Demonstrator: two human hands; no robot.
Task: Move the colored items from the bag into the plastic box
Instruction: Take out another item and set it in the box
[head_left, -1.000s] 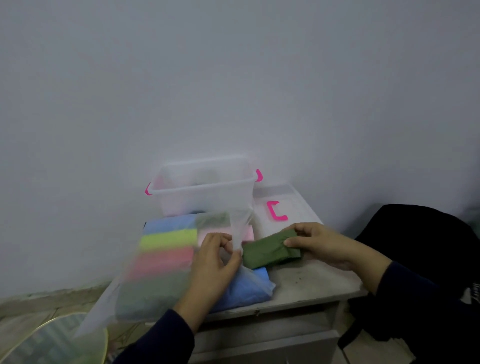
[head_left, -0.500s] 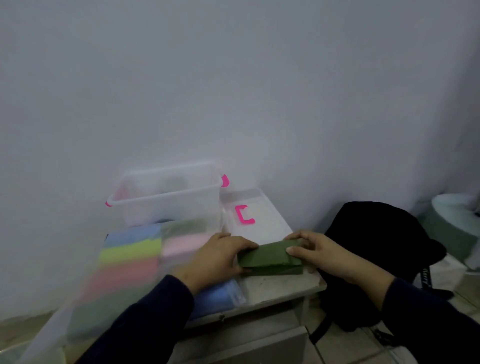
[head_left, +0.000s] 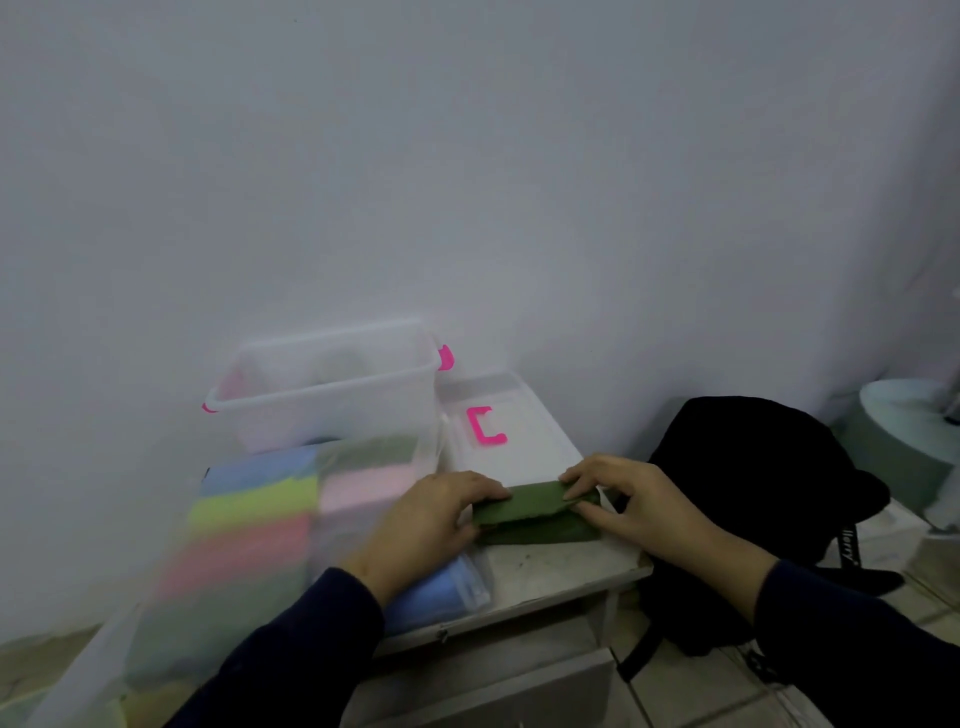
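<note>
Two hands work on one folded green cloth (head_left: 535, 517) that lies on the white worktop (head_left: 561, 564), out of the bag and not in the box. The left hand (head_left: 431, 519) holds the cloth's left end, fingers curled over its top edge and thumb at its side. The right hand (head_left: 631, 499) pinches the right end, fingertips on the upper fold and thumb along the near edge. Each grip is narrow, closed on the cloth.

One clear plastic bag (head_left: 234, 551) lies at the left of the worktop and hangs over its front edge. Through the blurred film about six colored items show: a blue one, a yellow-green one, a red-pink one, a pale pink one, a dull green one at the back, and another blue one under the left wrist. The exact count cannot be told.

One clear plastic box (head_left: 332, 395) with two pink latches stands open behind the bag, against the wall. What it holds cannot be made out. One clear lid (head_left: 514, 441) with a pink clip lies flat just right of the box. One black backpack (head_left: 753, 499) sits on the floor right of the worktop.
</note>
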